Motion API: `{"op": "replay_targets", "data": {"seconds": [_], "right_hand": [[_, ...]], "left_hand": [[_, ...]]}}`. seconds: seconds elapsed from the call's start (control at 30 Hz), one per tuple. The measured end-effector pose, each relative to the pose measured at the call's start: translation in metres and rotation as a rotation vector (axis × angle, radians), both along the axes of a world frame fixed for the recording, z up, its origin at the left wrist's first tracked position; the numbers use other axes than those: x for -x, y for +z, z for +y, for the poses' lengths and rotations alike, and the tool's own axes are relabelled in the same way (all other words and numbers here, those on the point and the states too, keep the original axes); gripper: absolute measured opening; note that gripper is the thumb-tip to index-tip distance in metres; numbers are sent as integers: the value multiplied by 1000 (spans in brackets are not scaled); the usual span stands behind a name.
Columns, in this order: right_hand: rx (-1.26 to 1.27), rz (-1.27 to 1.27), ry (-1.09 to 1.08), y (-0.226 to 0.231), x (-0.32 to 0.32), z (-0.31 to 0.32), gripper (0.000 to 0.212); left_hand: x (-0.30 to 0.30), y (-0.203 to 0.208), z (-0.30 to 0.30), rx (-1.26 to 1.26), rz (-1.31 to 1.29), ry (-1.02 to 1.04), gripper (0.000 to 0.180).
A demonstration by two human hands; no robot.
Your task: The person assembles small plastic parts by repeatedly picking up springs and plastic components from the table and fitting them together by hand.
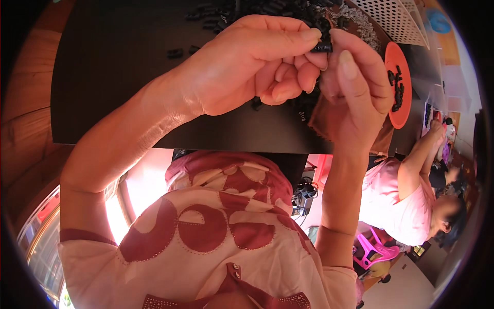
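Above the dark table, my left hand (257,62) pinches a small black plastic cylinder (322,47) between thumb and fingertips, its other fingers curled in. My right hand (360,85) meets it from the right, fingers bent and the index fingertip close against the cylinder's end. Whatever lies in the right fingers, if anything, is too small or hidden to name. Behind both hands, a heap of similar black pieces (221,18) spreads over the far side of the table. A pile of small metal springs (360,23) lies to its right.
An orange-red oval plate (405,103) with several black pieces stands on the right. Beyond it is a white perforated basket (393,20). Brown cloth (327,121) lies under my right hand. Another person in a pink top (396,206) sits at the right, beside a bright pink stool (374,250).
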State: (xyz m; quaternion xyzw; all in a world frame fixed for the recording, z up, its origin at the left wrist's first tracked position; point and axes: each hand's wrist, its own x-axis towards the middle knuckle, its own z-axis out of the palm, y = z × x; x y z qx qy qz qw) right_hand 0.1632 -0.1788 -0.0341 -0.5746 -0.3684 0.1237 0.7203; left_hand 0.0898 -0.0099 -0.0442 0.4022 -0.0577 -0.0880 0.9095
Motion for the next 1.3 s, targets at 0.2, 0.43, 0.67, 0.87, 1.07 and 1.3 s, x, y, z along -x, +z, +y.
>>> {"op": "replay_targets", "data": {"seconds": [0.2, 0.43, 0.67, 0.87, 1.07, 1.3], "right_hand": [[116, -81, -165, 13, 7, 4, 19], [226, -525, -244, 19, 9, 14, 3], [470, -495, -192, 23, -17, -21, 9], [690, -703, -54, 14, -12, -33, 8], [789, -682, -53, 8, -2, -18, 10], [908, -990, -134, 11, 2, -5, 11]], "left_hand": [[-3, -1, 0, -13, -23, 8, 30], [-7, -9, 4, 117, 71, -57, 34], [-10, -3, 16, 74, 6, 87, 33], [-16, -8, 26, 106, -117, 159, 26], [-19, -6, 32, 52, -154, 232, 23], [-15, -7, 34, 40, -112, 250, 23]]}}
